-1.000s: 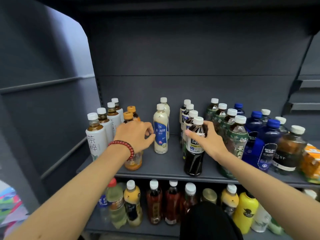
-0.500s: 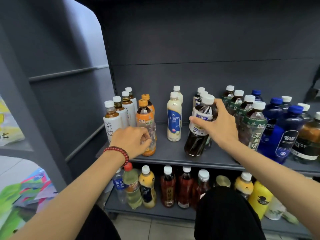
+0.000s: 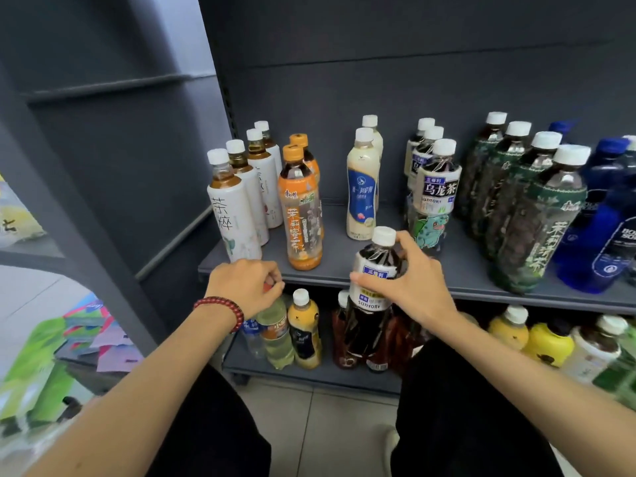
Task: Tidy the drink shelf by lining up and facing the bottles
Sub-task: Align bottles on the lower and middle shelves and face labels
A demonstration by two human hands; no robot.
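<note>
The right hand (image 3: 409,287) has lifted the dark, white-capped plastic oolong-tea bottle (image 3: 370,325) off the grey upper shelf (image 3: 461,270) and drawn it nearer and lower, in front of the shelf's edge. The left hand (image 3: 244,287) has let go of the orange-capped tea bottle (image 3: 303,218) and dropped nearer, fingers curled.

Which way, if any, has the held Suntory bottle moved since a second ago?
Yes. The right hand lifted the Suntory bottle off the upper shelf, toward the person and down past its front edge.
</note>
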